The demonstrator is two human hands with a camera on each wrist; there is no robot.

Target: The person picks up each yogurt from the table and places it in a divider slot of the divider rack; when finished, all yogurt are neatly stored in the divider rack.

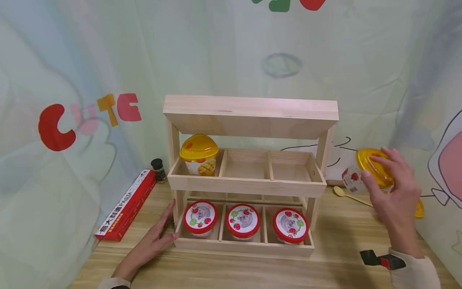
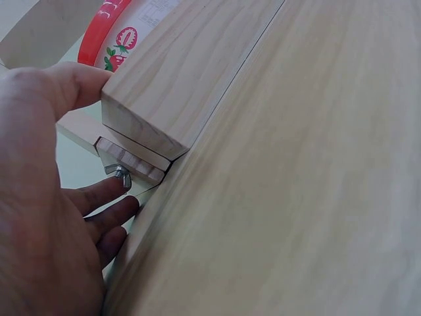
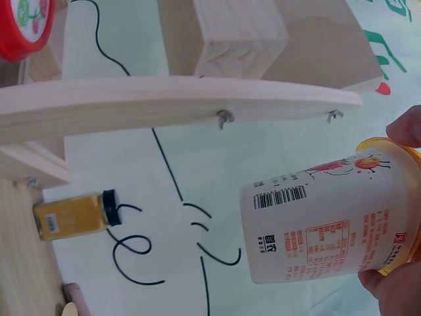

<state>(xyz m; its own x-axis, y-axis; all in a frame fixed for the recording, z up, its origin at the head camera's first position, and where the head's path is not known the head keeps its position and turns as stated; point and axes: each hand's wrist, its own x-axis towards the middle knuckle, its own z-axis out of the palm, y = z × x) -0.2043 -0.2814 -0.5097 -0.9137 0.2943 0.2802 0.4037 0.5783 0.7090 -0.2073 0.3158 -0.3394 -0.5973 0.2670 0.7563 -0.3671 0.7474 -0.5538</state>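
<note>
1. Wooden rack [image 1: 250, 108], two tiers. Lower tray [image 1: 243, 247]: three red-lidded tubs [image 1: 243, 220], one per compartment.
2. Upper tray [image 1: 247, 186]: yellow-lidded cup [image 1: 199, 155] upright in left compartment; contents hidden.
3. Right hand [image 1: 398, 192] raised right of rack, thumb and fingers closed round lid of second cup [image 3: 322, 224]. Cup tilted in the air, base angled toward rack, apart from it.
4. Left hand [image 1: 155, 243] low at rack's left end: thumb touches lower tray's front corner, fingers spread loosely alongside.
</note>
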